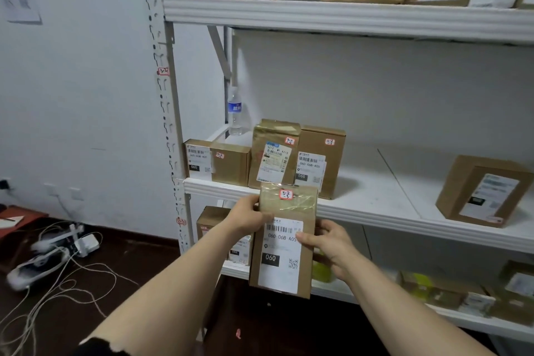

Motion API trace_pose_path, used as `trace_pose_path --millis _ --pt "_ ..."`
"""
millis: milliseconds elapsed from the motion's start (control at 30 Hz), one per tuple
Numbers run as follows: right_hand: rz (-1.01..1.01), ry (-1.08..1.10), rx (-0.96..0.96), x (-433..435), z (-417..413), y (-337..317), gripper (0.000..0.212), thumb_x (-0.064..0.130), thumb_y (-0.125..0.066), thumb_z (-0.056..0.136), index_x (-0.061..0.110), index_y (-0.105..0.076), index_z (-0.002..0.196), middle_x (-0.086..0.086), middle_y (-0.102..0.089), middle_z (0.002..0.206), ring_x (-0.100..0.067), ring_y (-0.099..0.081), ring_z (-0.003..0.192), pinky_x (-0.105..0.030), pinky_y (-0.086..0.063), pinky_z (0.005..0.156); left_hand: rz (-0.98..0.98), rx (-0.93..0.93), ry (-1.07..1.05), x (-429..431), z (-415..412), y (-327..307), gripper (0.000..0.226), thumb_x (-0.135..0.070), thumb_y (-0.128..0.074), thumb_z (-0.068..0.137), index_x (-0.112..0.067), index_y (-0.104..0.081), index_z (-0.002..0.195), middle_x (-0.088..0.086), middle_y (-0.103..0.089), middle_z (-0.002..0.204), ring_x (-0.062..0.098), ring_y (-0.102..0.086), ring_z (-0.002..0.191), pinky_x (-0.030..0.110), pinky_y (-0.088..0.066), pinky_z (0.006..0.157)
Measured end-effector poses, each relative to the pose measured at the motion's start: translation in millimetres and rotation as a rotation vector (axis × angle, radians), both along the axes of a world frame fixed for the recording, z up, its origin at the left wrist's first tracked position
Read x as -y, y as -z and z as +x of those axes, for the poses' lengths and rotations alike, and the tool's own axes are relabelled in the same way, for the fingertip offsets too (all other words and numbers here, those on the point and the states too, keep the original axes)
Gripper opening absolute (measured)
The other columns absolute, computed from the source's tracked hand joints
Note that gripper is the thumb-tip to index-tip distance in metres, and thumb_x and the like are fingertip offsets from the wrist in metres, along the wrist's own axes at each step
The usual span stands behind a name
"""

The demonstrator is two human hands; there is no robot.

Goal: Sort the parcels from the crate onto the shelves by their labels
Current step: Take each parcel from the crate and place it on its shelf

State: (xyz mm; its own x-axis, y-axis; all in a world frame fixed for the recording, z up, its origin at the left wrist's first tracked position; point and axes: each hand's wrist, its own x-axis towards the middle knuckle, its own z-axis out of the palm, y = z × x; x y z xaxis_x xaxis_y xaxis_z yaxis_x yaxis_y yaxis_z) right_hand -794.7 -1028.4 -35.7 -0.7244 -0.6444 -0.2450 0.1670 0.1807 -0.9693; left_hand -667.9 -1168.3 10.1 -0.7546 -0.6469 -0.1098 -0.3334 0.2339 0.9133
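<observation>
Head view. The person holds one parcel [284, 240] upright with both hands. It is in front of the rim of the middle shelf [375, 214] and not yet on it. The left hand [248, 215] grips the upper left edge, with the thumb on the front face. The right hand [326, 243] grips the right edge lower down, and its thumb lies on the white label [281, 251]. The crate is not in view.

I judge that the step in hand is reading the label and choosing the place. Just above the hands, at the top of the parcel, there is a small red-framed sticker [286, 194]. It seems to read "3-2" with "-5" under it. The white label shows a barcode, "060-06B-A05", a black field with "060" and a QR code.

Directly beyond the hands three things stand in a row on the shelf: a low box [228, 166], a taped packet [274, 153] and a taller box [326, 159]. Each carries a similar sticker that seems to begin with "3-2", but I cannot read the last digits with certainty. The low box and the taller box also show "060-06B-A05".

The next move probably calls for lifting the parcel over the rim and setting it on the bare shelf up and to the right of the right hand, beside the taller box. The sticker should face outward, and the parcel should not push against the row.
</observation>
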Motion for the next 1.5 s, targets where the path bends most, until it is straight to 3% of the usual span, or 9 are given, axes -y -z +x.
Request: trace_pose_path --millis 133,333,533,733,900,1133,1333,1500 --pt "0.003 -0.033 0.005 11.4 -11.0 0.1 0.048 0.001 -0.082 0.067 0.01 -0.061 0.11 -0.007 -0.07 0.106 -0.024 -0.068 0.094 -0.034 -0.054 0.077 0.002 0.007 -0.016 8.3 -4.9 0.5 0.04 -0.007 -0.062 0.088 -0.012 -0.053 0.126 0.008 -0.065 0.114 0.023 -0.064 0.101 0.034 -0.054 0.086" --pt "0.038 -0.061 -0.002 13.3 -17.1 1.3 0.05 0.005 -0.084 0.066 0.012 -0.061 0.11 -0.006 -0.07 0.105 -0.024 -0.068 0.096 -0.043 -0.053 0.089 -0.022 0.034 -0.054 6.2 -9.2 1.0 0.037 -0.008 -0.062 0.087 -0.011 -0.054 0.124 0.009 -0.066 0.115 0.022 -0.064 0.099 0.032 -0.054 0.083" --pt "0.032 -0.076 0.015 6.1 -27.8 -3.5 0.052 0.004 -0.084 0.065 0.011 -0.06 0.111 -0.007 -0.071 0.102 -0.026 -0.069 0.092 -0.041 -0.056 0.082 -0.039 0.051 -0.078 -4.7 -18.3 -5.0 0.038 -0.01 -0.062 0.088 -0.01 -0.054 0.126 0.01 -0.066 0.115 0.024 -0.064 0.102 0.034 -0.053 0.087" --pt "0.022 -0.096 0.019 -0.6 -32.5 -6.7 0.052 0.002 -0.082 0.066 0.01 -0.059 0.112 -0.008 -0.071 0.101 -0.027 -0.069 0.092 -0.046 -0.055 0.086 -0.03 0.063 -0.083 -11.9 -21.7 -8.0 0.04 -0.011 -0.061 0.089 -0.01 -0.052 0.128 0.011 -0.065 0.115 0.024 -0.064 0.1 0.032 -0.053 0.083" --pt "0.012 -0.103 0.018 -4.0 -35.4 -9.5 0.054 0.002 -0.082 0.068 0.011 -0.058 0.115 -0.009 -0.07 0.105 -0.027 -0.068 0.094 -0.041 -0.055 0.081 -0.048 0.046 -0.089 -16.9 -23.9 -10.4 0.037 -0.01 -0.061 0.089 -0.01 -0.053 0.125 0.012 -0.066 0.115 0.025 -0.065 0.1 0.033 -0.054 0.083" --pt "0.007 -0.111 0.017 -4.4 -38.4 -11.6 0.06 0.002 -0.082 0.067 0.009 -0.056 0.12 -0.011 -0.068 0.11 -0.029 -0.067 0.098 -0.048 -0.052 0.091 -0.053 0.038 -0.096 -20.9 -25.3 -13.9 0.037 -0.01 -0.061 0.09 -0.011 -0.053 0.126 0.011 -0.065 0.117 0.025 -0.064 0.102 0.036 -0.054 0.088" --pt "-0.002 -0.118 0.009 -3.9 -41.0 -11.9 0.058 0.004 -0.083 0.066 0.013 -0.055 0.116 -0.01 -0.067 0.112 -0.029 -0.066 0.099 -0.049 -0.052 0.092 -0.06 0.04 -0.1 -21.8 -26.0 -17.2 0.036 -0.008 -0.06 0.09 -0.009 -0.054 0.125 0.012 -0.065 0.116 0.025 -0.064 0.1 0.032 -0.054 0.084" --pt "-0.02 -0.137 0.009 -2.9 -42.1 -12.3 0.043 0.001 -0.081 0.068 0.017 -0.059 0.102 -0.009 -0.069 0.105 -0.03 -0.067 0.097 -0.05 -0.052 0.09 -0.061 0.044 -0.094 -19.7 -25.3 -17.8 0.038 -0.009 -0.061 0.089 -0.009 -0.053 0.126 0.011 -0.065 0.115 0.024 -0.065 0.098 0.034 -0.054 0.086"
